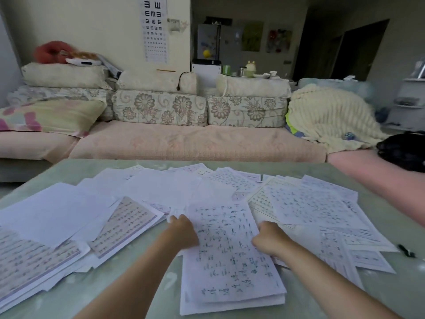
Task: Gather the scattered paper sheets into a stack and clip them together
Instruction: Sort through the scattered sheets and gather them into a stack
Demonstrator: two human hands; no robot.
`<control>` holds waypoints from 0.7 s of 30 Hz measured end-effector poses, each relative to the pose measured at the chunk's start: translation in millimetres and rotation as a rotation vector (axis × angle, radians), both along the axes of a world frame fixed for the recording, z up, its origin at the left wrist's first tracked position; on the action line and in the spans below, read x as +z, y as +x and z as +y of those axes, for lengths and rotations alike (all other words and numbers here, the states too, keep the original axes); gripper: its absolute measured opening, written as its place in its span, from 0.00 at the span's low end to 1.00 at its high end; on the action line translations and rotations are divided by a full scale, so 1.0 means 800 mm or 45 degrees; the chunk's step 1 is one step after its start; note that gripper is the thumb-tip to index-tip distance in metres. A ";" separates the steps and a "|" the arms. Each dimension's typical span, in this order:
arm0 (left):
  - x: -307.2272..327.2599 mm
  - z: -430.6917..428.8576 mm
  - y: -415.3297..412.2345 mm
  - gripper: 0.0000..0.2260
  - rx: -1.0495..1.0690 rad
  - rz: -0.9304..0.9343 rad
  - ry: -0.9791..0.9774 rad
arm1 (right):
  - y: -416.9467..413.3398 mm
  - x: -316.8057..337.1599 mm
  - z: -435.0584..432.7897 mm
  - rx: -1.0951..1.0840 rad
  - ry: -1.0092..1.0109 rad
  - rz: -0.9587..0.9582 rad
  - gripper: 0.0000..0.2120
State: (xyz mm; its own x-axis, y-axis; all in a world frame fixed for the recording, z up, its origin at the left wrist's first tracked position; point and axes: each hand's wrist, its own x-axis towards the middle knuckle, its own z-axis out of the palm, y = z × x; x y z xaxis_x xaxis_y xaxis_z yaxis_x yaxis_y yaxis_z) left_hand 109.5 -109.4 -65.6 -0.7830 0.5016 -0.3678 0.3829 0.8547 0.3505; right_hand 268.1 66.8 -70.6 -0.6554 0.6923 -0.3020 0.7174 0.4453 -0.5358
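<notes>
Many white paper sheets (161, 189), some blank and some covered in handwriting, lie fanned across the pale green table (391, 293). In front of me sits a small stack of written sheets (230, 261). My left hand (184, 231) grips the stack's left edge with curled fingers. My right hand (269, 238) grips its right edge the same way. A black binder clip (406, 250) lies on the table at the far right, beside the outermost sheets.
A sofa (184, 143) with floral cushions runs along the far side of the table. A cream blanket (331, 118) and a black bag (404, 150) lie at its right end. Another person's arm (386, 180) reaches in from the right.
</notes>
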 end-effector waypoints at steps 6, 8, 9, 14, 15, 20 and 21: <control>-0.003 0.011 0.000 0.34 0.074 0.034 0.056 | 0.010 0.011 0.002 0.053 -0.056 0.089 0.14; 0.003 0.012 0.004 0.28 0.026 0.187 0.031 | 0.019 0.014 0.015 0.086 -0.027 0.130 0.06; 0.009 0.016 0.007 0.26 -0.002 0.289 0.045 | 0.024 0.014 0.027 0.107 0.007 0.150 0.09; 0.030 0.077 0.032 0.22 -0.218 0.495 0.562 | 0.061 0.025 0.092 0.108 0.366 0.187 0.22; 0.030 0.098 0.041 0.21 -0.304 0.506 0.610 | 0.067 0.021 0.109 0.112 0.425 0.149 0.24; 0.016 0.208 0.079 0.25 -0.792 0.541 0.461 | 0.089 -0.001 0.172 0.178 0.547 -0.097 0.45; 0.012 0.227 0.083 0.26 -0.851 0.526 0.399 | 0.091 -0.005 0.181 0.190 0.544 -0.115 0.48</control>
State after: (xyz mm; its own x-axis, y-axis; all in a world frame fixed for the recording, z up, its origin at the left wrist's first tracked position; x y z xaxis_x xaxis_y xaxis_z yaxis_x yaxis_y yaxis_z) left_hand 176.0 71.9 -56.0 -0.3262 0.9382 0.1158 0.9228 0.2894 0.2544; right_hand 340.6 211.9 -74.6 -0.7413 0.6674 -0.0708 0.6643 0.7144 -0.2199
